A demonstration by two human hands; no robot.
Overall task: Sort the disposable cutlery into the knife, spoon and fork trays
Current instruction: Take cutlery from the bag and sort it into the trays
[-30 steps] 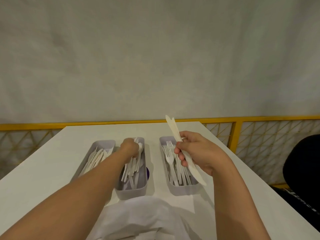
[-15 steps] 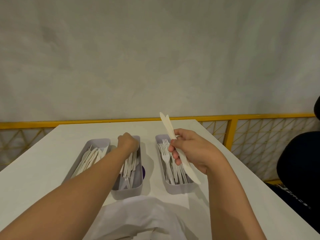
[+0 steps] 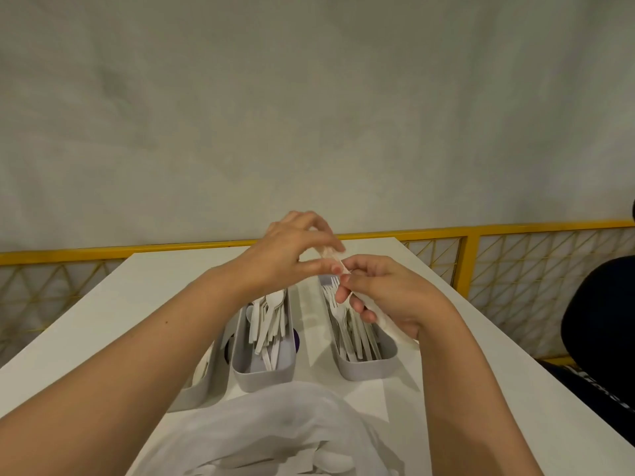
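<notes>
The white plastic knife (image 3: 398,333) is held in the air over the fork tray (image 3: 366,371), its long axis slanting: far end up and away to the left, near end down to the right under the palm. It looks pale, flat and blurred. The right hand (image 3: 385,293) grips its middle; the left hand (image 3: 292,255) pinches the far end

my left forearm (image 3: 137,355) hides most of the leftmost grey plastic tray (image 3: 206,389). the white plastic cutlery (image 3: 395,329) in my right hand (image 3: 388,293) blurs at its tip; i can't tell whether my left hand (image 3: 292,255) pinches it. the white plastic bag (image 3: 275,434) is cut off below
</notes>
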